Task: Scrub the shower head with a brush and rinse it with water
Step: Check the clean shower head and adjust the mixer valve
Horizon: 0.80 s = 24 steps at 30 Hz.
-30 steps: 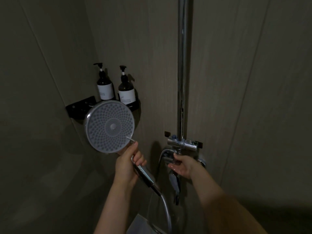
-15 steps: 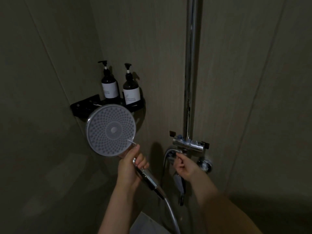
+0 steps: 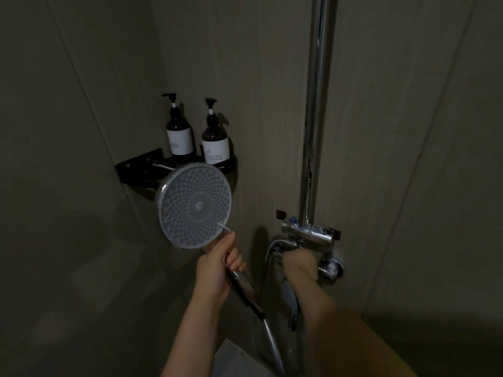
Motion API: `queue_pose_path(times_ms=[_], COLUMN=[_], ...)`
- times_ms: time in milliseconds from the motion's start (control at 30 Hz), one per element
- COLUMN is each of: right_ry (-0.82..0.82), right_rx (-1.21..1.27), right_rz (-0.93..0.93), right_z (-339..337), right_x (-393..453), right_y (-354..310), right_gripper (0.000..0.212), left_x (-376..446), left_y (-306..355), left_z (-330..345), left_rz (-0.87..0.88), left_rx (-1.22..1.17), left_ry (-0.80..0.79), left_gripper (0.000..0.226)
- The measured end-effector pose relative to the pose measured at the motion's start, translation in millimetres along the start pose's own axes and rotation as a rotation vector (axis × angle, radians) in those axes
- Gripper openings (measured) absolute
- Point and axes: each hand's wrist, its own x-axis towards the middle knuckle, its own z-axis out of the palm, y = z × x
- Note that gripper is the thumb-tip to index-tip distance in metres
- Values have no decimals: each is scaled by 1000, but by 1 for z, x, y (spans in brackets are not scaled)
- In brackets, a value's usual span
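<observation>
Against the dim left corner of the shower stall, a black corner shelf point(image 3: 136, 170) is fixed where two wall panels meet. Two dark pump bottles with white labels stand upright on it, the left pump bottle point(image 3: 179, 131) just beside the right pump bottle point(image 3: 215, 140). A thin white stick-like item lies on the shelf; what it is cannot be told. Partly in front of the shelf's right end, a round hand shower head point(image 3: 195, 205) is held up, its nozzle face turned toward the camera. The left hand point(image 3: 217, 270) grips its chrome handle just below the disc, fingers curled round it, thumb pointing up toward the rim. A metal hose point(image 3: 272, 346) runs down from the handle. Right of that, the right hand point(image 3: 299, 266) is curled round part of the chrome mixer valve point(image 3: 309, 232) on the wall, hiding what it holds. A tall chrome riser pipe point(image 3: 315, 118) rises from the valve out of the top of the view.
</observation>
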Motion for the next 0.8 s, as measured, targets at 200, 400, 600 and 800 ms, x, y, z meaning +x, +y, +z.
queue_pose_path(times_ms=[200,400,600,800], right_ry=[48,-83,-380,-497], right_rx=[-102,223,833,866], right_rz=[-1,92,288,356], right_z=[5,3,1,-10], right_x=[0,1,8,9], right_y=[-2,-5,4,6], right_gripper=[28,33,24,22], left_x=[2,2,4,5], left_y=[0,2,4,6], left_z=[-10,-15,-16,-11], left_rz=[4,7,10,6], left_rx=[8,3,-12,-31], left_ry=[28,27,22,15], left_gripper=[48,40,51,56])
